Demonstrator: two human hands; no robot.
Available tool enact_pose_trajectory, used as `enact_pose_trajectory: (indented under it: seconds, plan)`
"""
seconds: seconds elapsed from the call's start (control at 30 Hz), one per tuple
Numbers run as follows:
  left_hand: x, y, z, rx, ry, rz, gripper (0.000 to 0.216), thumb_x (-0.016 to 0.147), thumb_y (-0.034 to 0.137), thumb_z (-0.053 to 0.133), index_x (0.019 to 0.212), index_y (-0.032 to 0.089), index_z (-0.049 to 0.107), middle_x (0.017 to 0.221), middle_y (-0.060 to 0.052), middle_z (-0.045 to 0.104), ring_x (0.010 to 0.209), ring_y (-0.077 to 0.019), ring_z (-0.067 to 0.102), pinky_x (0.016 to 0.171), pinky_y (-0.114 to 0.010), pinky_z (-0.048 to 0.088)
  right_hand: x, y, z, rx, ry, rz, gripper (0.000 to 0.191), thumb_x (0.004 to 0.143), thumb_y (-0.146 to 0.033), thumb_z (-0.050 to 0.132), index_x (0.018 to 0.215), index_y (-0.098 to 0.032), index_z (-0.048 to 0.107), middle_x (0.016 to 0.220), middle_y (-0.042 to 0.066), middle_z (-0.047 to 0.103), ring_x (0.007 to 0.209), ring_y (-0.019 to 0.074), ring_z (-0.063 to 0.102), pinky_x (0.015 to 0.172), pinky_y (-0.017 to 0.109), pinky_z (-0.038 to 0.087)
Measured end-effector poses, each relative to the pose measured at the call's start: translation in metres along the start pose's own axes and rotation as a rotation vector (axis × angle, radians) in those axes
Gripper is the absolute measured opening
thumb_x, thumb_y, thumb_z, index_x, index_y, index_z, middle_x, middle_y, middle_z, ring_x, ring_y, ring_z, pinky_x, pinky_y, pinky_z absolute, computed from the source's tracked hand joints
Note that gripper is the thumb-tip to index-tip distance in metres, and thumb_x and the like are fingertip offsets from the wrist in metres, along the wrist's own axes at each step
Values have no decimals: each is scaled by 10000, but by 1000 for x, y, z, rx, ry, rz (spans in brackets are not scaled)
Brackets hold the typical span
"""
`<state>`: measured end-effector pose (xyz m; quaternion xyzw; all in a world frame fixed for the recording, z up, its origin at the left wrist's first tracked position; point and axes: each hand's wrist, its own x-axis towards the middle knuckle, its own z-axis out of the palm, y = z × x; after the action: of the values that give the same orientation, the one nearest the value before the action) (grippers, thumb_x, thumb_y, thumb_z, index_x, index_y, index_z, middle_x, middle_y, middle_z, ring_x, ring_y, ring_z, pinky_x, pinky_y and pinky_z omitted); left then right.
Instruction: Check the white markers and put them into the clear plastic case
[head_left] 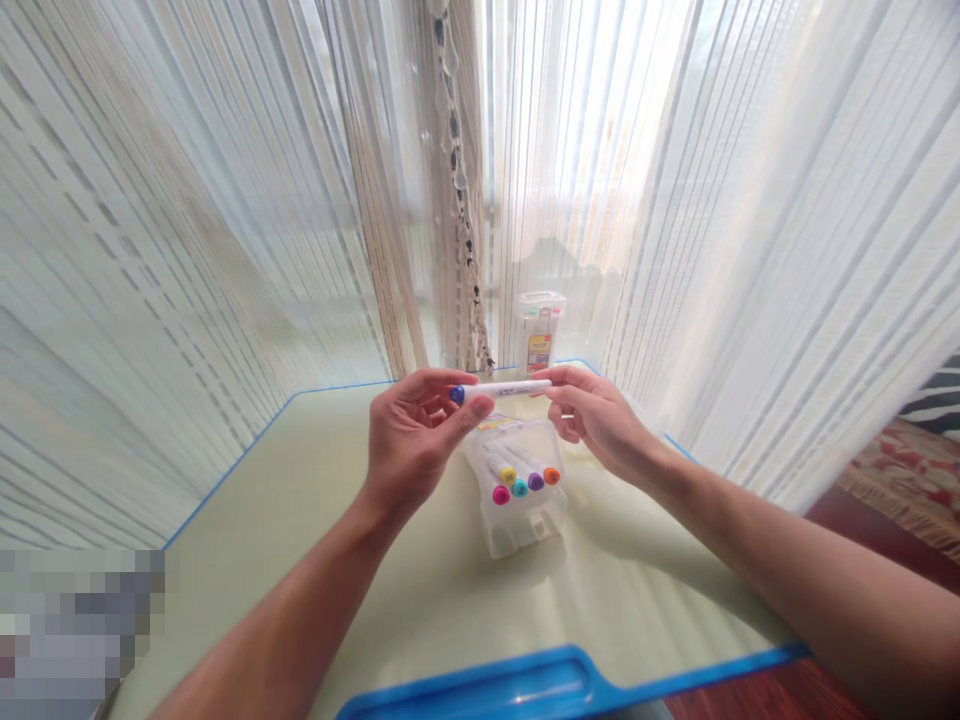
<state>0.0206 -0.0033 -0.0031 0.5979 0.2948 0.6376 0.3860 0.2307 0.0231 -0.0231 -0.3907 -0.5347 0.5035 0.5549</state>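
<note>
A white marker with a blue end (510, 389) is held level above the table between both hands. My left hand (420, 425) pinches it near the blue end, thumb below and fingers above. At the plain white end, the fingertips of my right hand (589, 405) close on it. Just beneath the hands lies a clear plastic case (525, 535) on its side. Several white markers rest in it, their coloured ends facing me: a yellow one (508, 476), a pink one (501, 494), a teal one (520, 487), a purple one (535, 481) and an orange one (552, 475).
A second clear case (541, 335) with a yellow label stands upright at the table's far edge. The pale green table (315, 560) has a blue rim and a blue recessed tray (480, 690) in front. Sheer striped curtains (225, 200) and a bead string (459, 165) hang behind.
</note>
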Motion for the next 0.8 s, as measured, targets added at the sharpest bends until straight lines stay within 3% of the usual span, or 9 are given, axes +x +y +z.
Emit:
enact_pose_trajectory:
  seconds: [0.3,0.47,0.6,0.8]
  plan:
    - [5,-5,-5,52,54,-37,291,666,306,886,887,173,751,690,-1,673,538,-93,520,461,-220,354,2,-3,-3,25,45,-69,215,780,-252,668,970,-151,668,470,-75,487,382,74,354,423,237,215]
    - [13,-18,-12,73,50,-90,268,737,320,832,916,154,723,637,26,612,476,-61,431,436,-210,300,-1,-7,-1,30,104,-265,190,785,-260,720,932,-148,679,752,-10,617,396,38,400,377,232,226]
    - [16,-26,-15,88,38,-191,296,763,348,808,945,139,703,709,6,640,457,-47,412,437,-210,321,-9,-11,0,-50,70,-407,202,830,-283,732,980,-152,698,890,20,629,458,36,459,389,223,300]
    - [14,-24,-16,21,49,-150,294,744,318,832,949,148,708,699,14,627,474,-46,423,439,-202,308,-4,-10,-2,-46,94,-383,230,843,-315,721,997,-146,694,859,9,625,421,25,435,372,219,292]
